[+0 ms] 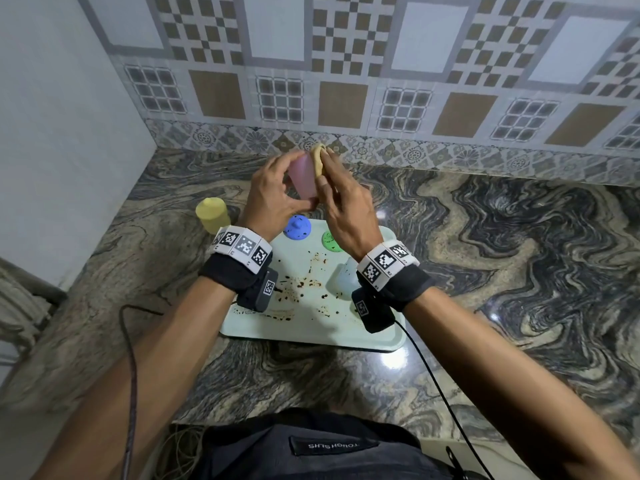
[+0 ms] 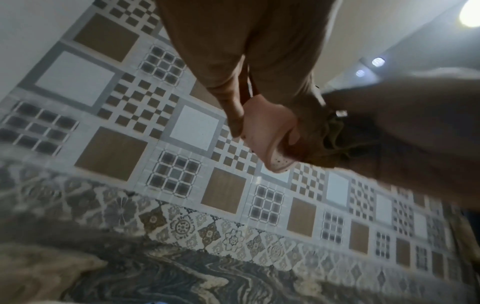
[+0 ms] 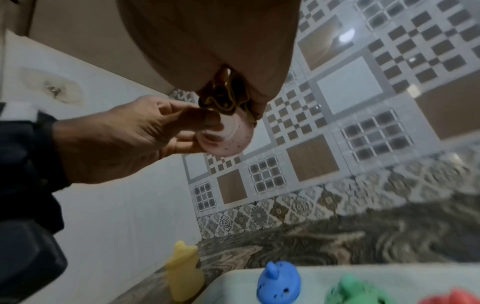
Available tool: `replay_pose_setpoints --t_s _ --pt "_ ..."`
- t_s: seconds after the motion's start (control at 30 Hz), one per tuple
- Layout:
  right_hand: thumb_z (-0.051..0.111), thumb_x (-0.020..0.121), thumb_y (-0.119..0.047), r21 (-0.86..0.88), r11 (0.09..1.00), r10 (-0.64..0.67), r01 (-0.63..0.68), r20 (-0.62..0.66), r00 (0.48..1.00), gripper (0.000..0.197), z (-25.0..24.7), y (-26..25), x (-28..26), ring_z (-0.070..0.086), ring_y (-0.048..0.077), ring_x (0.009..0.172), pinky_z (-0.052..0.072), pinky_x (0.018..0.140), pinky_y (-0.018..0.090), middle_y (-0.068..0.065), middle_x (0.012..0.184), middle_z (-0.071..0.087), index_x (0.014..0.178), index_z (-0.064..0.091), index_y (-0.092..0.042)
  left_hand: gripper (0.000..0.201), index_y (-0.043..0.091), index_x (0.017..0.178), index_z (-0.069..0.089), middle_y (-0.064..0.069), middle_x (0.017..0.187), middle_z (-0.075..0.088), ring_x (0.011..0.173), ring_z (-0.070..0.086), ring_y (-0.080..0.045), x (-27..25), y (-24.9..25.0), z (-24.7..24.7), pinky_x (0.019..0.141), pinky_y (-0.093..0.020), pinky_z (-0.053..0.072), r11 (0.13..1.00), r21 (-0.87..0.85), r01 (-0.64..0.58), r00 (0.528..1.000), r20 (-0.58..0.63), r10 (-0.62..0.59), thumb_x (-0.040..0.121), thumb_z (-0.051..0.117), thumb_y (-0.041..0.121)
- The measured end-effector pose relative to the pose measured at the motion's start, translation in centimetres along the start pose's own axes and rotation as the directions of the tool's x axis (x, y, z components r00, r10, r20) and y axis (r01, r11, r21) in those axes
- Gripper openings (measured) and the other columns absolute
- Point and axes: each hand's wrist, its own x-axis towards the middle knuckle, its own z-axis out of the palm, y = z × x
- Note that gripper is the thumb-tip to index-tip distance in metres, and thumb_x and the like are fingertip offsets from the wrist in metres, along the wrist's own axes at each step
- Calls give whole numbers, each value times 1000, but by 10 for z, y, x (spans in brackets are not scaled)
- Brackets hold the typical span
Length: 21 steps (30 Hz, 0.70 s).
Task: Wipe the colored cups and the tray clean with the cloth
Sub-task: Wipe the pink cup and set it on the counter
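Observation:
My left hand (image 1: 277, 188) grips a pink cup (image 1: 304, 176), lifted above the far edge of the pale green tray (image 1: 311, 329). My right hand (image 1: 330, 183) pinches a yellow cloth (image 1: 318, 160) and presses it against the cup's right side. In the right wrist view the pink cup (image 3: 228, 142) shows dark specks near its rim, with the cloth (image 3: 223, 99) bunched above it. A blue cup (image 1: 297, 227), a green cup (image 1: 328, 241) and a pale cup (image 1: 348, 277) stand upside down on the tray. Brown stains cover the tray's middle.
A yellow cup (image 1: 212, 214) stands on the marble counter (image 1: 485, 254) left of the tray. A red cup (image 3: 459, 296) shows at the tray's right end. Tiled wall (image 1: 346, 81) runs along the back and a plain wall on the left. Cables hang over the counter's front edge.

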Motion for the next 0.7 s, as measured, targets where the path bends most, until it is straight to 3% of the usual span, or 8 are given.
replay_pose_setpoints --t_s 0.1,0.2,0.3,0.4,0.5,0.57,0.63,0.7 --pt "42 106 -26 172 976 140 -137 -7 990 43 2 10 2 62 17 120 52 100 39 5 139 60 148 47 -22 77 9 130 56 -5 129 56 112 57 -20 -2 -3 -4 81 -22 57 999 -10 -37 999 11 37 62 90 20" --pt "43 100 -31 308 903 312 -299 7 950 46 -7 18 9 65 11 94 55 85 37 1 118 69 142 55 -15 78 10 131 54 -1 131 54 115 55 -17 -8 -7 -5 85 -5 46 998 -60 -17 999 41 20 63 90 25" --pt "42 105 -25 149 971 198 -188 -56 979 41 -13 6 5 65 13 107 54 96 29 -2 125 67 145 52 -21 79 13 133 52 -4 131 59 112 58 -15 -9 -7 -4 94 -22 51 1000 -4 -29 997 65 29 65 88 31" --pt "41 106 -24 25 999 32 -33 20 999 43 -8 1 0 49 19 137 40 112 26 6 150 51 149 46 -19 80 12 134 52 -6 127 62 105 60 -15 -8 -3 -3 94 -35 51 998 30 -56 995 84 53 65 81 42" --pt "42 104 -31 172 966 202 -192 -40 979 42 0 9 4 61 17 121 51 103 38 2 137 62 145 51 -25 81 10 134 52 -7 132 59 110 60 -18 -10 -2 -2 97 -37 51 994 50 -94 992 84 89 66 82 42" --pt "42 104 -30 333 885 337 -325 22 941 43 -3 16 10 64 18 115 54 95 42 5 132 65 143 54 -19 81 10 134 52 -5 133 58 113 59 -16 -13 -3 -3 98 -35 50 995 35 -90 994 68 88 65 87 36" --pt "42 105 -21 405 836 390 -370 36 920 40 -9 18 14 65 15 105 54 88 33 8 126 66 142 54 -11 82 11 133 52 -4 132 59 114 59 -15 -14 -5 -3 99 -33 51 999 -7 -48 997 60 49 64 90 32" --pt "42 105 -21 328 886 367 -329 -62 928 40 -15 12 12 64 3 96 51 85 17 1 117 69 142 55 -13 80 12 132 52 -4 130 59 115 59 -18 -14 -6 -3 99 -37 52 999 -41 -5 999 54 8 64 90 28"
